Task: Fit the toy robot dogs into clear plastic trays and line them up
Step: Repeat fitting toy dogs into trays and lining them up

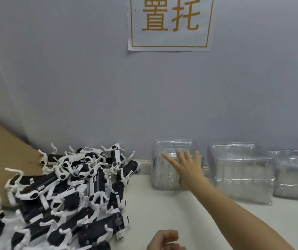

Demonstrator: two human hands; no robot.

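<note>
A big heap of black-and-white toy robot dogs (pixel 68 195) covers the left of the white table. Three stacks of clear plastic trays stand along the wall: the left stack (pixel 164 170), the middle stack (pixel 240 170) and the right stack (pixel 292 174). My right hand (pixel 186 166) stretches out with straight, spread fingers in front of the top of the left stack; whether it touches the stack I cannot tell. My left hand (pixel 164 239) sits at the bottom edge with curled fingers and nothing visible in it.
A grey wall rises straight behind the table, with a paper sign (pixel 169 24) in gold characters on it. Brown cardboard (pixel 4 150) lies at the far left under the heap. Bare white table surface (pixel 171 213) lies between the heap and the trays.
</note>
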